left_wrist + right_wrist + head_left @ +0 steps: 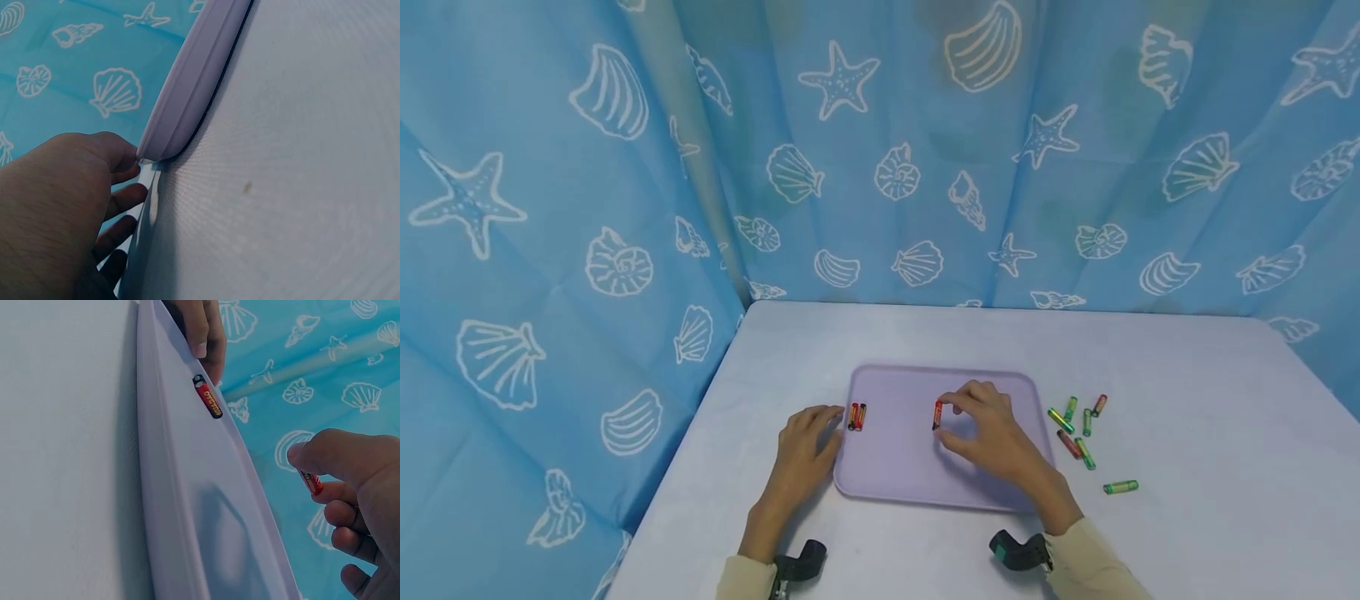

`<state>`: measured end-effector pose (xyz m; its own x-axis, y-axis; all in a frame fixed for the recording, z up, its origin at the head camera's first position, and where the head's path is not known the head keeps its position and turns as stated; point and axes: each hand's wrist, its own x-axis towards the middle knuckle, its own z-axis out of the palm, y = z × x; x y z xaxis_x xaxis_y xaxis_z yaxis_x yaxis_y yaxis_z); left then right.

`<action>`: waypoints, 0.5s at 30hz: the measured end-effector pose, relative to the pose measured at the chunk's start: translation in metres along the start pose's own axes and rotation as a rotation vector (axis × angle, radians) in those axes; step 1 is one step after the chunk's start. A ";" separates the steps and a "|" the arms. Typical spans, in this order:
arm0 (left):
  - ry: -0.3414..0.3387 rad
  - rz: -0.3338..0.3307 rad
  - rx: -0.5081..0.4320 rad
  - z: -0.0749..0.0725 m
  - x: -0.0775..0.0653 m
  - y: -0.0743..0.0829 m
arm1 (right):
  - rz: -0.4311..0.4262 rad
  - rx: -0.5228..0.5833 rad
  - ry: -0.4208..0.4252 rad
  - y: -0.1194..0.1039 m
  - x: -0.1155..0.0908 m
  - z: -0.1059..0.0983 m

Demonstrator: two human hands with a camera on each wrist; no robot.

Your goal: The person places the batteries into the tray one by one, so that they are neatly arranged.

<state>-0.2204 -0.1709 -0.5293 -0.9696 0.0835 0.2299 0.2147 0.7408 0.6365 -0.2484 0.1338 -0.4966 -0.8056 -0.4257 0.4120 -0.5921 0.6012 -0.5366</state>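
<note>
A lavender tray (891,475) lies on the table. My right hand (992,433) is over the middle of it, pinching a red battery (937,415) by its ends between thumb and finger. In the right wrist view that red battery (310,482) shows partly behind the thumb. My left hand (805,454) is at the tray's left rim, thumb right at the edge and the other fingers loosely bent and spread, as the left wrist view shows. Just inside that rim two red batteries (857,417) lie side by side on the tray.
Right of the tray lies a loose group of green batteries (1087,422) and red batteries (1069,444) on the white tablecloth (1210,433). One green battery (1121,487) sits apart, nearer the front. A blue shell-patterned curtain (880,225) hangs behind and left of the table.
</note>
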 end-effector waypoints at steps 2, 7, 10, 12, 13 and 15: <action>0.003 0.003 0.000 0.000 0.001 0.000 | -0.001 -0.007 0.001 0.000 0.002 0.002; -0.009 0.013 -0.022 0.003 0.003 0.001 | 0.008 -0.015 0.001 0.000 0.006 0.007; 0.001 0.018 -0.016 0.002 0.002 0.001 | -0.012 -0.003 -0.011 -0.003 0.011 0.013; 0.011 0.016 -0.007 0.001 0.001 0.000 | -0.028 0.009 -0.024 -0.006 0.015 0.018; 0.016 0.015 -0.003 0.000 0.001 -0.001 | -0.036 0.009 -0.031 -0.007 0.018 0.022; 0.026 0.018 -0.003 -0.001 0.001 -0.002 | -0.044 0.010 -0.042 -0.011 0.023 0.027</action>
<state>-0.2213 -0.1728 -0.5298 -0.9622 0.0797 0.2604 0.2327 0.7374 0.6341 -0.2608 0.0995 -0.5017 -0.7786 -0.4797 0.4045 -0.6272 0.5745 -0.5259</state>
